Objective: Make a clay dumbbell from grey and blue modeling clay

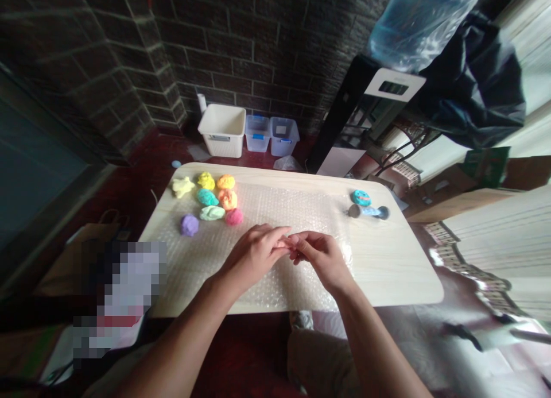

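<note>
Above the sheet of bubble wrap, my left hand and my right hand meet at the fingertips. Both have their fingers drawn together in a pinch. Whatever lies between them, if anything, is too small and covered to name. Beyond my left hand sit several lumps that look like soft modelling clay: a pink one, an orange one, a pale green one, a teal one, a purple one and yellow ones.
On the table's right side lie a blue lump with an orange stripe and a blue dumbbell-shaped object with dark ends. A white bin and two clear boxes stand behind. A water dispenser rises at the back right.
</note>
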{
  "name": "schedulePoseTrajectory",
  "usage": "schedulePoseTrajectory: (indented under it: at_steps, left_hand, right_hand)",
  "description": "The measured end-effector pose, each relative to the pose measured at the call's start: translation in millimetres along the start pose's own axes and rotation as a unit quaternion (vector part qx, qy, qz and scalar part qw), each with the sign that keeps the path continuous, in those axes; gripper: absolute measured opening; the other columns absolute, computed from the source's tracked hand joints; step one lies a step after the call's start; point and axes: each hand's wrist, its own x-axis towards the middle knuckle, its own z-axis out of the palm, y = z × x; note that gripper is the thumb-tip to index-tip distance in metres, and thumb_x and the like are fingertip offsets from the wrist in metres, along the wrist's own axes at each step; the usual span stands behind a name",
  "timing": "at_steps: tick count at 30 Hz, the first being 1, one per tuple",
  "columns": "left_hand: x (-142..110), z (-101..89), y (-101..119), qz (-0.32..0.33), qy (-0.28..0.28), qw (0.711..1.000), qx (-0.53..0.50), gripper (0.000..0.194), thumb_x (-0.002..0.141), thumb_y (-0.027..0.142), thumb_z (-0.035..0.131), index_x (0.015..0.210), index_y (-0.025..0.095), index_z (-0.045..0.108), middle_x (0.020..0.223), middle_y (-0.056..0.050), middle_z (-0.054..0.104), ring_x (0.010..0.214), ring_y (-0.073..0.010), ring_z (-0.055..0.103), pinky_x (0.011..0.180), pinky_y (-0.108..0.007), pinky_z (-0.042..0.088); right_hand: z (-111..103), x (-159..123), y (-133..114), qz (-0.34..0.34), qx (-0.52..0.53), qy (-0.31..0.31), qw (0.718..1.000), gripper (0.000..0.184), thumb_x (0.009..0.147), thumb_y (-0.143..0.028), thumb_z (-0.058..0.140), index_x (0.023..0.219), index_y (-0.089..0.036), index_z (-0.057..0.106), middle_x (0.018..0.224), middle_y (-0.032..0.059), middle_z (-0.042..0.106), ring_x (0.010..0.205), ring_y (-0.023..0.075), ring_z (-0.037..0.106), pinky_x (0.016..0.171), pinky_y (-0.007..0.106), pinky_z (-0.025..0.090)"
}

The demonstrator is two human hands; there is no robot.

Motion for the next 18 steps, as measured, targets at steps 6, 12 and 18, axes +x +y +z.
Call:
schedulePoseTrajectory:
  at_steps: [6,12,18]
  left_hand:
    - [-0.7,-2.9,1.6,-0.025,-0.032,0.999,0.006,0.031,0.095,0.017,0.078,0.125,0.020,0.070,0.099,-0.006,0.080,0.092,-0.0240,0.075,0.084,-0.037,0.058]
    - [1.0,-4.6,3.2,-0.022,-0.059,0.998,-0.019,0.012,0.103,0.016,0.066,0.094,0.020,0.072,0.091,-0.003,0.076,0.087,-0.0198,0.072,0.075,-0.030,0.053]
    - [0.3,-1.4,2.3,-0.003,-0.040,0.999,0.005,0.022,0.097,0.010,0.073,0.117,0.019,0.072,0.098,-0.006,0.080,0.092,-0.0224,0.076,0.080,-0.033,0.059]
  right_hand:
    - [-0.4,-0.6,-3.8,-0.010,-0.022,0.000,1.000,0.031,0.081,-0.048,0.093,0.086,-0.018,0.085,0.075,0.0057,0.078,0.068,0.0162,0.066,0.068,0.032,0.053]
    - [-2.9,-1.6,-3.1,-0.036,-0.045,-0.010,0.998,0.033,0.078,-0.048,0.094,0.088,-0.019,0.084,0.078,0.0041,0.076,0.073,0.0166,0.063,0.070,0.032,0.049]
    - [-1.1,-0.3,-0.6,-0.026,-0.051,-0.010,0.998,0.039,0.087,-0.056,0.085,0.091,-0.017,0.081,0.074,0.0046,0.075,0.067,0.0160,0.065,0.066,0.032,0.051]
